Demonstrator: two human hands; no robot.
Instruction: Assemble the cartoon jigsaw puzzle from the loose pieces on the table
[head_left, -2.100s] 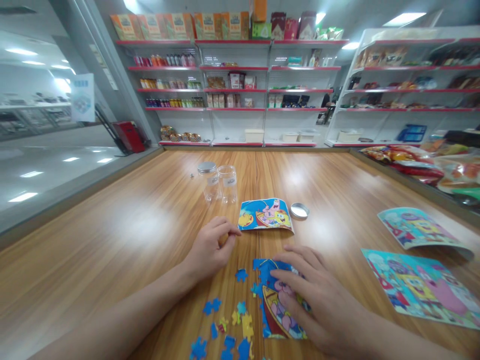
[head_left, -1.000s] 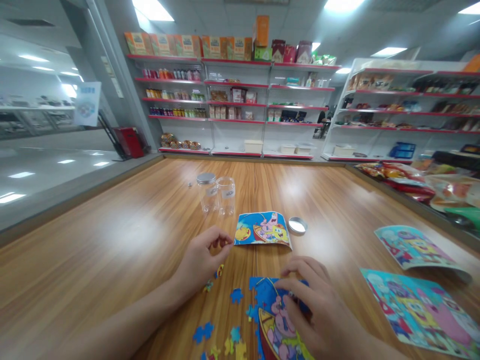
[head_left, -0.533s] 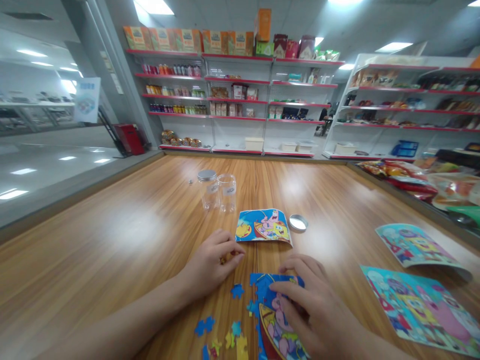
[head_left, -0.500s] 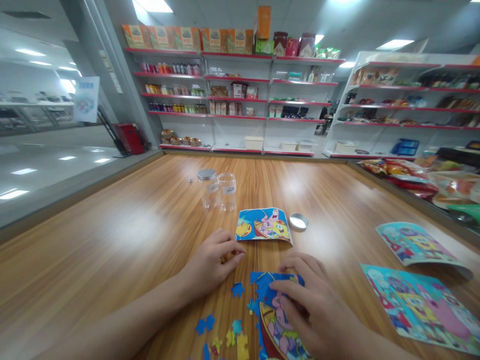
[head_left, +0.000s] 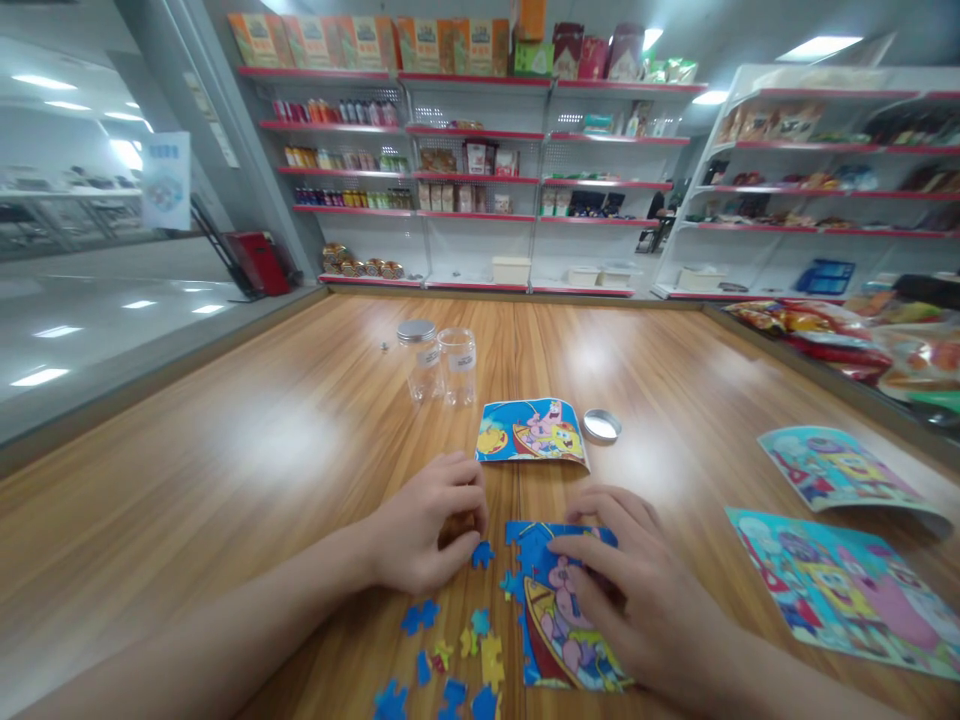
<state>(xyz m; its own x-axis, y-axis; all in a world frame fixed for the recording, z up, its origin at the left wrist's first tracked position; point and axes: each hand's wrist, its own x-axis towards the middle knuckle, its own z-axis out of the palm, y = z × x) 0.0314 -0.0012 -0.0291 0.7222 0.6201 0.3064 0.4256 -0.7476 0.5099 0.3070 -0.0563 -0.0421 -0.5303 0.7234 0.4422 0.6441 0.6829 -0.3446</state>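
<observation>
Partly, puzzle lies under right hand, seemingly beside left hand.

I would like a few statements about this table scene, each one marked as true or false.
1. The right hand rests on the partly assembled cartoon jigsaw puzzle. True.
2. Both clear plastic jars carry lids. False: the left jar has a silver lid; the right jar is open.
3. A loose round silver lid lies right of the small cartoon picture. True.
4. The loose blue and yellow puzzle pieces lie right of the puzzle. False: they lie left of it.
</observation>
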